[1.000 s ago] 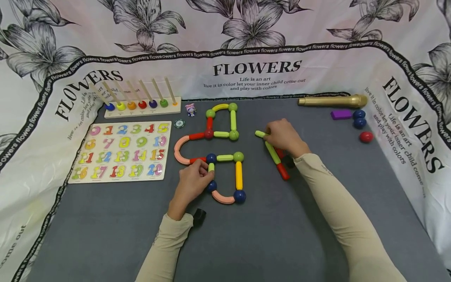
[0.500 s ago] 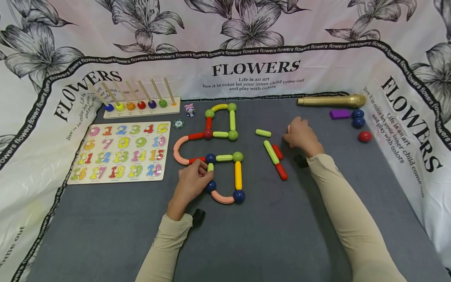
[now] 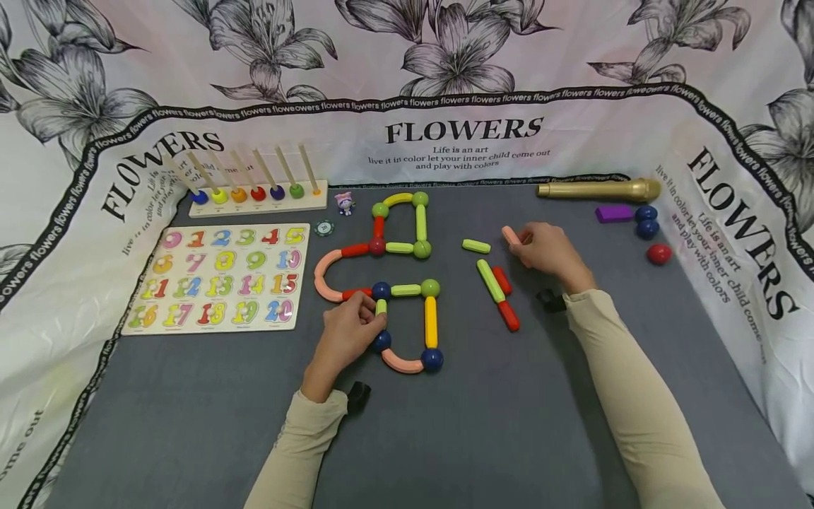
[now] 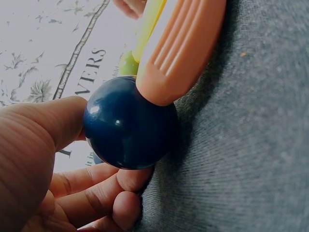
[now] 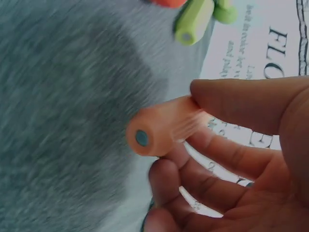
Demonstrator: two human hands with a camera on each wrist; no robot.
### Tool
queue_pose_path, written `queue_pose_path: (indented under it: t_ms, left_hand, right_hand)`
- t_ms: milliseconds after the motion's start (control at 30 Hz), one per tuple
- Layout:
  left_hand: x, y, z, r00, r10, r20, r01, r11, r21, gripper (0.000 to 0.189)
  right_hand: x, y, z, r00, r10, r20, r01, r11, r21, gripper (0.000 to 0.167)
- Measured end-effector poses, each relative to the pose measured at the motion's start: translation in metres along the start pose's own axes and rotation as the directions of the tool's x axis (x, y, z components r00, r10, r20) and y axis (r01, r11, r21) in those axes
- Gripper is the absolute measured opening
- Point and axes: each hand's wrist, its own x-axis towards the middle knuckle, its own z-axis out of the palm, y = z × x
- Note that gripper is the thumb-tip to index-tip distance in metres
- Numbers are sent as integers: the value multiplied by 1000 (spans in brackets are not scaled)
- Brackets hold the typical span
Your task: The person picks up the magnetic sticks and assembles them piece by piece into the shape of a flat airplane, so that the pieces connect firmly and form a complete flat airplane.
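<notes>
My right hand (image 3: 547,247) pinches a peach magnetic stick (image 5: 166,125) between thumb and fingers; a round magnet shows at its near end in the right wrist view. My left hand (image 3: 346,332) grips the short green magnetic stick (image 3: 381,307) on the left side of the lower loop, just above a blue ball (image 4: 130,123). Balls and sticks form a linked shape on the grey cloth: an upper loop with a red ball (image 3: 377,246), a peach curve (image 3: 326,276) on the left, and a lower loop with a yellow stick (image 3: 431,322) and a peach arc (image 3: 402,363).
Loose sticks lie between shape and right hand: a short green one (image 3: 476,246), a longer green one (image 3: 490,280), two red ones (image 3: 508,316). A number board (image 3: 216,279) and peg stand (image 3: 257,201) are left; a gold microphone (image 3: 598,189) and red ball (image 3: 659,254) right.
My right hand left the short green stick, moved right, and now holds up a peach stick that was not visible before. My left hand has stayed in place.
</notes>
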Motion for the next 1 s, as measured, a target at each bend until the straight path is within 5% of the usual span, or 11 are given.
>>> queue_pose_path:
  t_ms: [167,467,667,1000]
  left_hand:
    - [-2,-1,2,1000,8,2,-8,1000,2,25]
    - [-1,-2,0,999,31,-5,-31,999,-8,25]
    - [0,-3,-1,1000,27,-1,-27,1000,-8,24]
    - [0,-2,-1,999,32,-2,-32,999,-3,24]
  right_hand:
    - [-3,-14,7,989,-142,-27,142,990,-10,33]
    - [3,-48,25,923,-380,-55,374,923,-92,20]
    - [10,-64,39,902,-431,-8,425,893,-146,21]
    - [18,-73,54,921,-387,39,386,899,-205,22]
